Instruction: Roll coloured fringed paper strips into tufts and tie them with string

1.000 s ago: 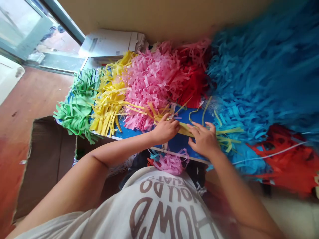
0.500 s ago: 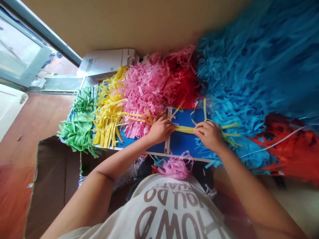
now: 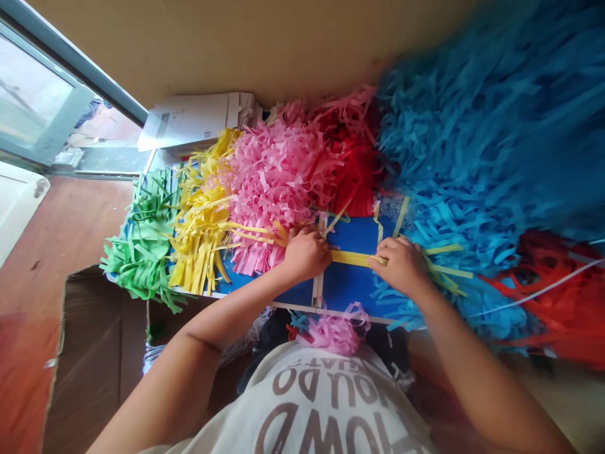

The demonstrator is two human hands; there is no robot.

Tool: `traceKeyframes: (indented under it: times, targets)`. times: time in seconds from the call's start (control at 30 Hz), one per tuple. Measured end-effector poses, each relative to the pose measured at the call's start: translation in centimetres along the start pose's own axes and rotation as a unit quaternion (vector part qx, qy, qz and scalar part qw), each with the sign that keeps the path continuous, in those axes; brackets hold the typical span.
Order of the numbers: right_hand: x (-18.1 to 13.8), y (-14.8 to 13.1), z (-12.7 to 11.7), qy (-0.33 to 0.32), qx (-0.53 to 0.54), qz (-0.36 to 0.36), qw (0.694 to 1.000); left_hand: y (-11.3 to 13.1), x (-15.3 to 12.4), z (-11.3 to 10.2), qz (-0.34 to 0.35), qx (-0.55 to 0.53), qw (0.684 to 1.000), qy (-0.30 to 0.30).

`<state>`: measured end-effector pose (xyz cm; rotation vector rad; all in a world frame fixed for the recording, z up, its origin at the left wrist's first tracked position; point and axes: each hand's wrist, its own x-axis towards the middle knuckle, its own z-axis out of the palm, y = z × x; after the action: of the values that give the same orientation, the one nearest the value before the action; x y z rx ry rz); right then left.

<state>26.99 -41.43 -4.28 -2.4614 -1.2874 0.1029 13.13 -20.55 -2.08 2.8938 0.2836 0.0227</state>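
Note:
A bundle of yellow paper strips (image 3: 351,258) stretches flat between my two hands over the blue tabletop (image 3: 347,290). My left hand (image 3: 308,252) is closed round its left part, and loose strip ends fan out past it over the pink fringe (image 3: 283,176). The right part is pinched in my right hand (image 3: 398,261), with the thumb on top. Frayed yellow ends (image 3: 447,271) stick out beyond that hand over the blue fringe (image 3: 454,233). My fingertips are partly hidden under both hands.
Yellow fringe (image 3: 201,233) and green fringe (image 3: 146,252) lie at the left, red fringe (image 3: 352,176) behind. More red strips (image 3: 567,296) lie at the right. White flat cartons (image 3: 193,120) are stacked at the back. A pink strip bunch (image 3: 335,331) is at my lap, a brown cardboard box (image 3: 94,353) below left.
My right hand has turned slightly and its thumb now presses on the strips. The thin strips behind it have shifted. The whole view has tilted a little.

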Motion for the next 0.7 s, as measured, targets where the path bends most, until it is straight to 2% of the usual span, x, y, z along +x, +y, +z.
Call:
traceKeyframes:
  times: [0.23,0.33,0.4,0.5,0.57,0.7]
  targets:
    - [0.3,-0.1,-0.3,-0.020,-0.005,0.023,1.000,-0.1,0.3,-0.1,0.000,0.009,1.000,-0.016]
    - [0.2,-1.2,-0.9,0.005,-0.055,0.039,0.998,0.2,0.1,-0.2,0.028,0.036,0.999,0.027]
    - [-0.1,-2.3,-1.3,0.050,-0.101,0.003,0.994,0.4,-0.2,-0.3,0.111,0.058,0.991,0.050]
    - [-0.5,-3.7,-1.4,0.059,-0.113,-0.132,0.983,0.6,-0.6,-0.3,0.222,0.087,0.971,0.033]
    - [-0.6,-3.9,-1.1,0.036,-0.098,-0.187,0.977,0.7,-0.8,-0.2,0.238,0.100,0.966,0.027]
    - [0.3,-3.0,-0.6,0.016,-0.100,-0.213,0.972,0.7,-1.0,0.3,0.222,0.099,0.968,0.056]
